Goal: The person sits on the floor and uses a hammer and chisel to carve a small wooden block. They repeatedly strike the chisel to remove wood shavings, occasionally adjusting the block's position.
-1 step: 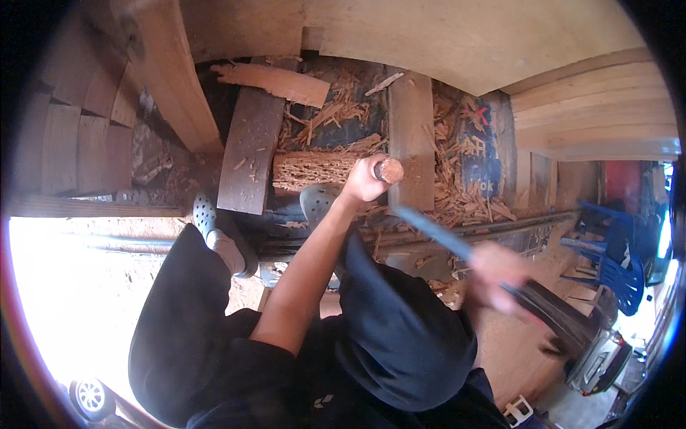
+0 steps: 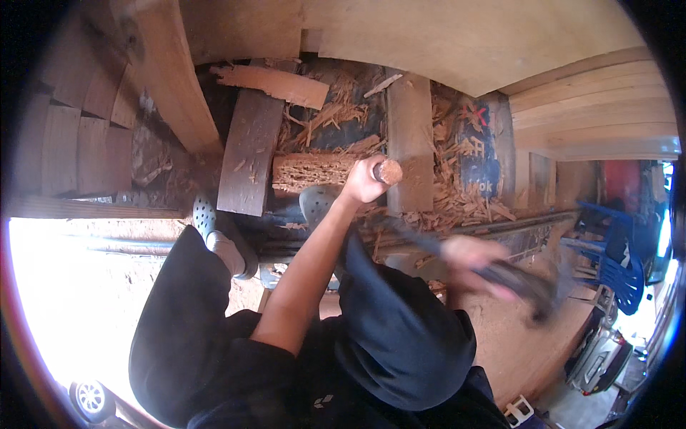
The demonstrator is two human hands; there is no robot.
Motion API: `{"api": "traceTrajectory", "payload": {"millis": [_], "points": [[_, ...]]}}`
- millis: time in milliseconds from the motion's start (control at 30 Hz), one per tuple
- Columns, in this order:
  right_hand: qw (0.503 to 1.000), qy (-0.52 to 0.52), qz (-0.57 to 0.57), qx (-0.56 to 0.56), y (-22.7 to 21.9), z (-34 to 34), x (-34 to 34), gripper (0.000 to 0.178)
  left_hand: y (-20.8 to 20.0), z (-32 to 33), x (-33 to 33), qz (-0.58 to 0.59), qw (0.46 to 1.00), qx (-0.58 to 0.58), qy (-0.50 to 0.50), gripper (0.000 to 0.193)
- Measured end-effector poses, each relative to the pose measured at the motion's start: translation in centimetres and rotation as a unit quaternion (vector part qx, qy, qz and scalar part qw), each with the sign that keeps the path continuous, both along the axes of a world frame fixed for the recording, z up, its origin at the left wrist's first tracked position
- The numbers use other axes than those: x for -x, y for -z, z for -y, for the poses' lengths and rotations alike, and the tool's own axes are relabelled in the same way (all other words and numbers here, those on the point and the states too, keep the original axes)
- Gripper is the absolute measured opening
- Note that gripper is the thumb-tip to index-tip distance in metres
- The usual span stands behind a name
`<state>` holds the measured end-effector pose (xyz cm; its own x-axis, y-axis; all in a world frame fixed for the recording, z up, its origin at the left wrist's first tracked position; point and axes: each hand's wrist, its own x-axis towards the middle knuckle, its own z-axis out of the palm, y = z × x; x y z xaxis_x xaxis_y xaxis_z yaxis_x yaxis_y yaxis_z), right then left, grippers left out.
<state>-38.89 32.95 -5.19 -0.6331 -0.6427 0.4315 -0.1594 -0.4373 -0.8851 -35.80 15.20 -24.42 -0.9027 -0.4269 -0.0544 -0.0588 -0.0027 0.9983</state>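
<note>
My left hand (image 2: 364,180) is closed around an upright chisel (image 2: 389,171), whose round, worn wooden handle end faces up; its blade is hidden below the fist. Beside that hand lies a piece of wood (image 2: 307,171) with a rough, gouged face, and my right-hand-side foot in a grey clog (image 2: 316,204) rests against it. Lower right of the chisel, my right hand (image 2: 475,254) is wrapped around a long dark tool (image 2: 525,286). Motion blur smears both hand and tool, so the tool's exact kind cannot be made out. It appears apart from the chisel.
Wood chips (image 2: 457,179) lie thickly around two planks (image 2: 250,150) (image 2: 410,143) and a curved offcut (image 2: 275,84). Large boards (image 2: 464,36) stand at the back, with stacked timber (image 2: 600,107) on the right. A post (image 2: 171,79) slants at left. Blue chairs (image 2: 618,264) are far right.
My right hand has moved up and left, and its tool has come with it, the thick end now nearer. My left hand and the chisel stay in place.
</note>
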Motion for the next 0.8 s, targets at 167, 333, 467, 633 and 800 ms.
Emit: {"api": "traceTrajectory", "payload": {"millis": [167, 333, 467, 633, 800], "points": [[0.795, 0.239, 0.111, -0.546, 6.1, -2.1, -1.0, 0.039, -0.4, 0.7, 0.2, 0.009, 1.000, -0.010, -0.001, 0.030], [0.970, 0.088, 0.147, -0.171, -5.5, -6.5, -0.7, 0.066, 0.6, 0.6, 0.5, -0.021, 1.000, -0.013, 0.007, 0.028], [0.997, 0.018, -0.018, 0.068, -5.6, -1.1, -0.7, 0.081, 0.6, 0.5, 0.4, -0.014, 1.000, -0.021, -0.002, 0.027], [0.797, 0.175, 0.070, -0.574, 6.1, 1.6, -1.8, 0.056, 0.2, 0.5, 0.2, -0.012, 0.999, -0.046, 0.009, 0.025], [0.774, 0.226, -0.006, -0.592, 7.7, -3.5, -0.2, 0.054, -0.1, 0.7, 0.2, 0.005, 0.999, -0.030, 0.015, 0.025]]}}
